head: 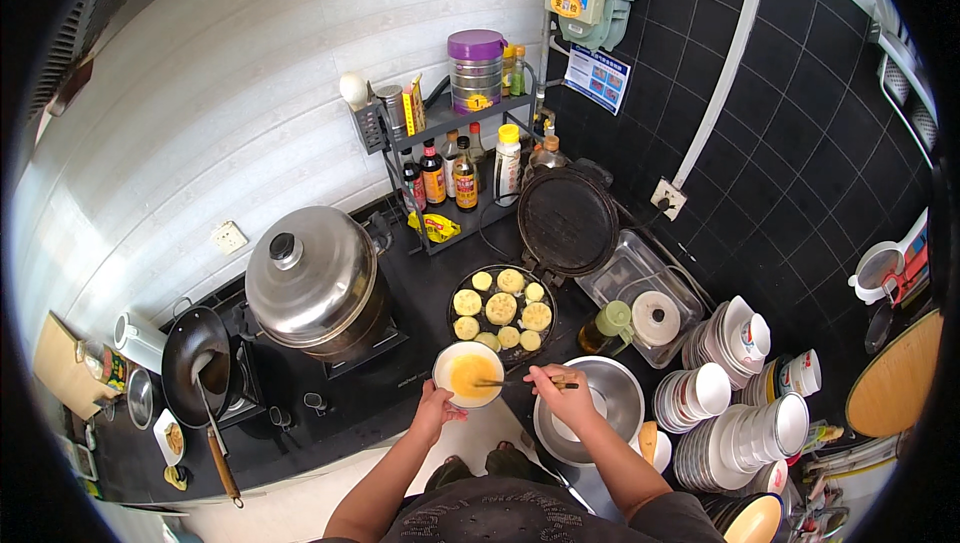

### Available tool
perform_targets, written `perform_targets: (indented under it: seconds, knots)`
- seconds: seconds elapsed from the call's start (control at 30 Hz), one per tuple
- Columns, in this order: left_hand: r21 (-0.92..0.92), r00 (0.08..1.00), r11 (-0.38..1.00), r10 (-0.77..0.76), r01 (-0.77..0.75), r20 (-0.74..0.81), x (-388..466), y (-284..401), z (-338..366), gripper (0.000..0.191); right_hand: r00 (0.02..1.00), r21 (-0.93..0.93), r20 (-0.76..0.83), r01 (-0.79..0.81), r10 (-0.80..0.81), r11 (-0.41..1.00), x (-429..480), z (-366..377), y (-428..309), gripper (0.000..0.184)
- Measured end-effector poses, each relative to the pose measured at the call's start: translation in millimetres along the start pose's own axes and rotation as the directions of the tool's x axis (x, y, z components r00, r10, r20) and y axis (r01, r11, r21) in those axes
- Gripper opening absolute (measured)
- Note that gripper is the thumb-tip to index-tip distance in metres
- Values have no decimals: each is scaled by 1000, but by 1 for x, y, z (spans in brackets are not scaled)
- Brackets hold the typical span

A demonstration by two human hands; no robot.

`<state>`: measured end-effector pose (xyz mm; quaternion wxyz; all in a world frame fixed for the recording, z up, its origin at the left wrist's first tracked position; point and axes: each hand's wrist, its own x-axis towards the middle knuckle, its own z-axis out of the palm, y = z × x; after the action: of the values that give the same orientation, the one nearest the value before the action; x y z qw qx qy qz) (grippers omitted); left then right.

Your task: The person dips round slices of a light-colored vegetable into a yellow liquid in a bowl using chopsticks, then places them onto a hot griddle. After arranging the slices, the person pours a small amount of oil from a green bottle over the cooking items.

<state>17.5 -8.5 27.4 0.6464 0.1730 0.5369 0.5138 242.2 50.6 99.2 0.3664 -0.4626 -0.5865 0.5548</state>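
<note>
My left hand (433, 414) grips the lower left rim of a white bowl (444, 363). Yellow liquid (466, 370) that looks like beaten egg covers its bottom. In my right hand (564, 399) is a pair of chopsticks (514, 384), their tips dipped in the liquid. Just beyond the bowl, several round yellow pieces of food (501, 309), some browned, lie on a black round electric griddle (454, 324). The griddle's lid (568, 220) stands raised behind it. A wide stainless steel basin (628, 427) sits below my right hand.
On the left are a large lidded steel pot (311, 288) and a wok (187, 385) whose handle juts over the counter edge. Bottles crowd a black rack (457, 126). To the right stand an oil jug (606, 327), a steel tray (626, 261) and stacked bowls (712, 449).
</note>
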Motion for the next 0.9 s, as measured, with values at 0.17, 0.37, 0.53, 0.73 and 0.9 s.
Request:
perform_targets:
  seconds: [0.17, 0.37, 0.53, 0.73, 0.9]
  knots:
    - [30, 1000, 1000, -4, 4, -7, 3, -2, -3, 38, 996, -36, -80, 38, -40, 999, -1, 4, -3, 22]
    - [60, 1000, 998, 2, -1, -20, 0, 1, -4, 37, 1000, -52, -2, 3, -3, 999, -1, 6, -15, 21]
    - [110, 999, 994, 9, -5, -32, 1, 2, -2, 34, 999, -23, -47, -3, 2, 1000, 0, 9, -13, 25]
    - [169, 991, 986, 31, -9, -129, 4, 12, 1, 33, 978, 169, -191, -47, 79, 984, -3, 5, -16, 28]
    - [250, 989, 968, 46, -9, -143, 18, 15, -4, 36, 970, 221, -227, -42, 93, 974, 0, -4, -11, 27]
